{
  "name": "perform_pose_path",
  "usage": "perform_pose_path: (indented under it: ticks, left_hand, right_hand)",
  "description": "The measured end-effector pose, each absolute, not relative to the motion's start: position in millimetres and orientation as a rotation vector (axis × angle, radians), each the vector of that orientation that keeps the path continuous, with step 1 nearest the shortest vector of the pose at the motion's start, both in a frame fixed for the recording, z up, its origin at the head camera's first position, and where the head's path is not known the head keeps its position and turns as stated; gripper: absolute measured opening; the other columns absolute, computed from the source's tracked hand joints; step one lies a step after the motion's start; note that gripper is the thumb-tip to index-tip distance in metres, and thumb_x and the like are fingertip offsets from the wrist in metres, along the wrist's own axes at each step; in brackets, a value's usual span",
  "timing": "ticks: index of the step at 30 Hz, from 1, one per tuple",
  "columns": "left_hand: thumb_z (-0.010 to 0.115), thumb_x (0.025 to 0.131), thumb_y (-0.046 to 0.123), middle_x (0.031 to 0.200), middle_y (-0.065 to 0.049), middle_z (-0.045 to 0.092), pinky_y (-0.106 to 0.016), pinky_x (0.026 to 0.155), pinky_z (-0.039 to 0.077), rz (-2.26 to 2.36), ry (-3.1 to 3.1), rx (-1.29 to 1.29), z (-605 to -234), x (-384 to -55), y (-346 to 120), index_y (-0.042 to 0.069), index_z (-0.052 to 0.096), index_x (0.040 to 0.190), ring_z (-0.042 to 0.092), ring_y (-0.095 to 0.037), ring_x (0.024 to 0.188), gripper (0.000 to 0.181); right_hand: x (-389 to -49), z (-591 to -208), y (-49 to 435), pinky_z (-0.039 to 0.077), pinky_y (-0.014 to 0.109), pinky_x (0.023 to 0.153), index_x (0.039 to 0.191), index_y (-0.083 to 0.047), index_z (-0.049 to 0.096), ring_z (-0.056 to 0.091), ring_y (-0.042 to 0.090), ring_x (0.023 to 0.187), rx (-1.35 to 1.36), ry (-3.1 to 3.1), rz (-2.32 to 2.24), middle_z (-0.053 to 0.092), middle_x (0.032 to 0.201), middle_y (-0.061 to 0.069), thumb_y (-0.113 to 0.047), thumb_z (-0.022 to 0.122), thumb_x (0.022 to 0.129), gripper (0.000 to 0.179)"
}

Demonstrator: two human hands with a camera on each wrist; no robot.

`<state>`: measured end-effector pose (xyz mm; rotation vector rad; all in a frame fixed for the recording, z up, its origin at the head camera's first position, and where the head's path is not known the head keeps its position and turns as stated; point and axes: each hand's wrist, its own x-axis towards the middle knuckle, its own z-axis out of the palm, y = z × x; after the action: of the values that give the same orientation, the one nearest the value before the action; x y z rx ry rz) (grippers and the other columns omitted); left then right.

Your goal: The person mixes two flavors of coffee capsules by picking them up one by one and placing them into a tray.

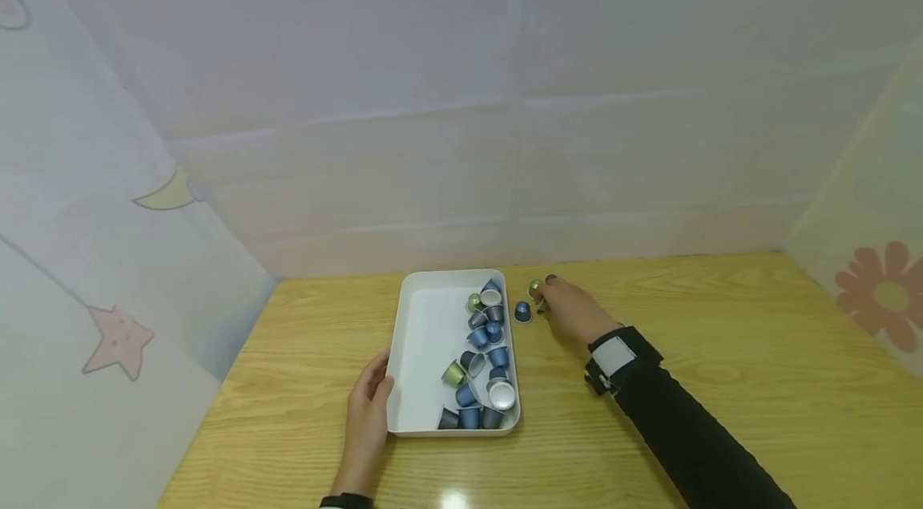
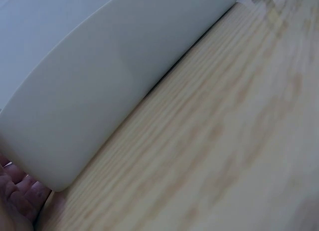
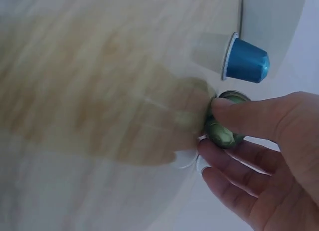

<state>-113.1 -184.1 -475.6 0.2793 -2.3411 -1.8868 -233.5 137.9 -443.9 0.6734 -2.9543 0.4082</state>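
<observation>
A white tray (image 1: 425, 349) lies on the wooden table, with many coffee capsules along its right side. My left hand (image 1: 369, 401) holds the tray's left edge near the front corner; in the left wrist view its fingers (image 2: 25, 193) curl by the tray's end. Right of the tray, my right hand (image 1: 573, 313) pinches a green coffee capsule (image 3: 223, 134) between thumb and fingers, low over the table. The fingers partly hide it, and I cannot tell whether a second green one is there. Beside it on the table stands a blue capsule (image 3: 247, 61).
A dark capsule (image 1: 551, 279) shows just beyond the right hand. A silvery rim (image 3: 201, 163) peeks out behind its fingers. Inside the tray are blue, grey and green capsules (image 1: 453, 373). White wall sheets (image 1: 389, 196) border the table (image 1: 692, 357) at the back and sides.
</observation>
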Motion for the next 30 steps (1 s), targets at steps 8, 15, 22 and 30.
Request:
perform_pose_path:
  ticks: [8, 15, 22, 30]
  left_hand:
    - [0.042, 0.096, 0.005, 0.139, -0.021, 0.051, -0.052, 0.102, 0.04, -1.868, -2.352, 0.266, -479.2, -112.3, -187.8, 0.005, 0.047, 0.136, 0.047, -0.03, 0.124, 0.04]
    - [0.043, 0.097, 0.007, 0.139, -0.021, 0.051, -0.05, 0.102, 0.041, -1.877, -2.36, 0.267, -479.8, -107.6, -186.7, 0.005, 0.046, 0.137, 0.047, -0.028, 0.124, 0.04]
    - [0.042, 0.097, 0.009, 0.14, -0.02, 0.051, -0.05, 0.099, 0.042, -1.907, -2.344, 0.284, -473.4, -105.1, -187.9, 0.009, 0.046, 0.138, 0.047, -0.027, 0.123, 0.041]
    - [0.043, 0.097, 0.009, 0.141, -0.02, 0.05, -0.05, 0.101, 0.041, -1.907, -2.361, 0.299, -469.7, -99.1, -185.9, 0.01, 0.047, 0.138, 0.047, -0.026, 0.124, 0.041]
  right_hand:
    - [-226.2, -448.2, 141.7, 0.055, 0.042, 0.081, 0.109, -0.004, 0.065, 0.061, 0.026, 0.095, 0.595, -3.01, 0.564, 0.064, 0.102, 0.012, -0.01, 0.062, 0.086, 0.024]
    - [-212.5, -450.3, 152.3, 0.054, 0.045, 0.084, 0.11, -0.005, 0.064, 0.062, 0.025, 0.099, 0.558, -2.996, 0.69, 0.067, 0.106, 0.01, -0.015, 0.064, 0.086, 0.026]
    - [-199.0, -437.0, 148.3, 0.054, 0.043, 0.083, 0.112, -0.009, 0.064, 0.062, 0.02, 0.095, 0.555, -2.981, 0.711, 0.07, 0.105, 0.008, -0.022, 0.064, 0.086, 0.029]
    - [-175.7, -413.4, 138.6, 0.055, 0.036, 0.069, 0.111, -0.011, 0.066, 0.06, 0.014, 0.081, 0.495, -2.942, 0.622, 0.07, 0.095, 0.004, -0.025, 0.066, 0.085, 0.03]
